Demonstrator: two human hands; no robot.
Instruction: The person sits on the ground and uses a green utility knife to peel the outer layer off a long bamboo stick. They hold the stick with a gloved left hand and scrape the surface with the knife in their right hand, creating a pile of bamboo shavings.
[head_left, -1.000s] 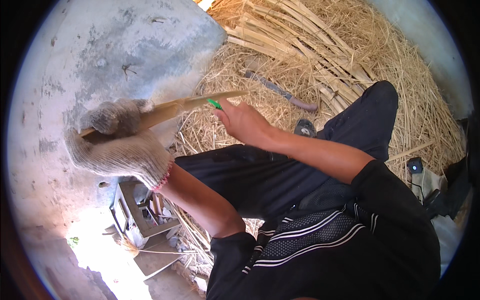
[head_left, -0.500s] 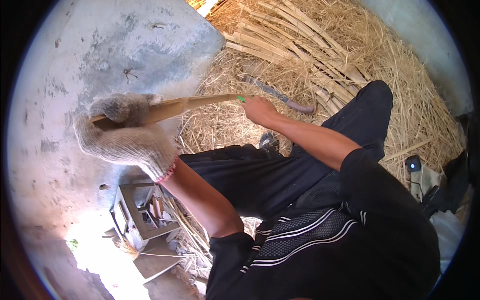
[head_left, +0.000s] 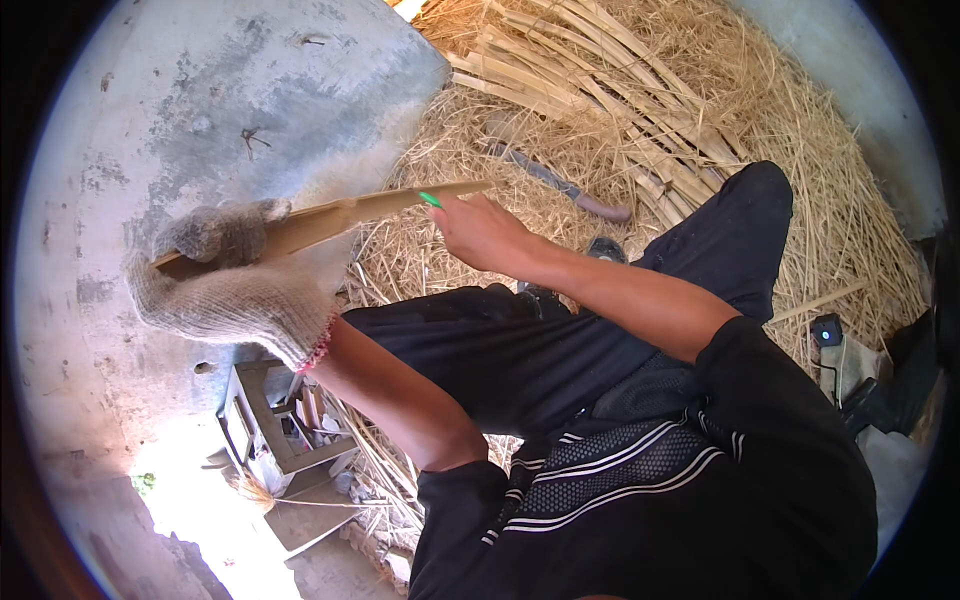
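My left hand (head_left: 235, 290), in a thick grey knitted glove, is closed around one end of a flat bamboo strip (head_left: 322, 222). The strip slants up to the right, its thinner end free over the straw. Beside its upper part, my bare right hand (head_left: 485, 232) is closed on a small green tool (head_left: 430, 199). Only a short green piece of it shows past the fingers, so its kind is hidden. Beyond the hands, a long dark blade with a brownish handle (head_left: 602, 209) lies on the straw.
Fine shavings (head_left: 800, 190) cover much of the floor, with a bundle of split bamboo strips (head_left: 640, 90) on them. A pale, stained wall (head_left: 130, 130) stands close at left. Below the glove is a small wooden frame (head_left: 270, 425) holding odds and ends. My knee (head_left: 755, 190) bends at right.
My right hand and the green tool have moved left and slightly down along the strip. My left hand has shifted a little left and down, carrying the strip with it.
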